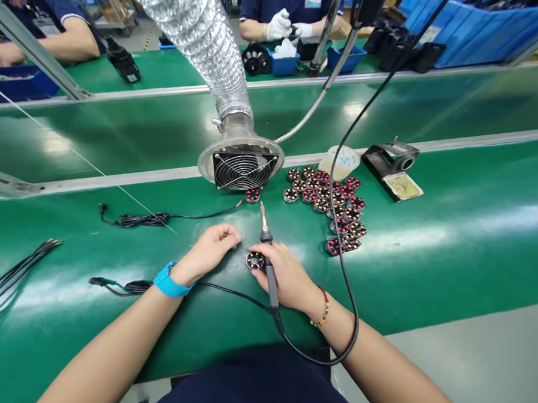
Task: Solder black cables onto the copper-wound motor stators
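My right hand (285, 274) holds a soldering iron (270, 277), its tip pointing away from me, and its fingers also touch a small round coil part (254, 260). To the left, my left hand (215, 247) has its fingers curled together above the green bench; whatever they may pinch is too small to make out. Another coil part (252, 195), with a cable (196, 216) running to it, sits under the fan of the fume extractor (244, 170). Several more coil parts (322, 192) are clustered at the right.
An iron stand (393, 157) with a sponge tray (402, 186) stands at the back right, near a translucent container (339, 162). The iron's black cord loops across the right side. Loose cables (17, 272) lie left. Two people are across the bench.
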`<state>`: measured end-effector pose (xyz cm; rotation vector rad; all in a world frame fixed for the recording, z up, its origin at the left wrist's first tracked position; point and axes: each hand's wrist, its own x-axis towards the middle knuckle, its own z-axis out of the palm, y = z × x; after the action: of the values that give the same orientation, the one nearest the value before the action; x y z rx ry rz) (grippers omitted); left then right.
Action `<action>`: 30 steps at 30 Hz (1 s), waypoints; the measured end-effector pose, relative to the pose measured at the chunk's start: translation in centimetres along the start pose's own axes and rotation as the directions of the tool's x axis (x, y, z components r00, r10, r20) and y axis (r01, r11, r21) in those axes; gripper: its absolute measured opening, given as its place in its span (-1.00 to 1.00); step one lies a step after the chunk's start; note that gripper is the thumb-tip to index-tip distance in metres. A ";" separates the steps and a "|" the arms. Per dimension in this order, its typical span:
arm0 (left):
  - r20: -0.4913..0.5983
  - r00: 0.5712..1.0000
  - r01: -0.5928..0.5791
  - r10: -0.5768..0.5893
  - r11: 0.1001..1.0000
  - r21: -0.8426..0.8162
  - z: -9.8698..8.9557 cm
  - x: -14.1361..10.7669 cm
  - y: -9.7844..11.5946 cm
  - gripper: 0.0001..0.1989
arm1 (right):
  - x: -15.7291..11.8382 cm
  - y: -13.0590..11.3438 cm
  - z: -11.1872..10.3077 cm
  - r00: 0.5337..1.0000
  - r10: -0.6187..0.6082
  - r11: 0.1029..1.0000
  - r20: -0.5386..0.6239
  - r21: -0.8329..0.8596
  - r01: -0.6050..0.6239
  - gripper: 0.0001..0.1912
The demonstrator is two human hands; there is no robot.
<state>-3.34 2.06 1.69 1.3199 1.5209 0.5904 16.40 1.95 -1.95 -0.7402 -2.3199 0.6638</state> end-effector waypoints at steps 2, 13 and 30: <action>-0.008 1.000 -0.011 0.011 1.000 -0.022 -0.1 -0.3 0.1 -0.70 | 0.0 0.0 -0.1 1.000 -0.020 1.000 -0.020 -0.008 0.019 -0.61; 0.219 0.976 -0.031 0.006 0.993 0.112 0.0 -1.4 0.2 -0.80 | -0.1 -0.5 -0.4 0.990 -0.136 0.982 0.023 -0.132 0.138 -0.66; 0.138 0.895 -0.436 0.424 0.766 0.472 0.5 -2.7 0.5 -0.77 | -0.3 0.2 -0.4 0.978 0.039 0.998 -0.206 -0.034 -0.047 -0.57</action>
<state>-2.92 -0.48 2.85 2.1049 1.3986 0.4754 16.94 1.99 -1.95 -0.8377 -2.1383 0.5356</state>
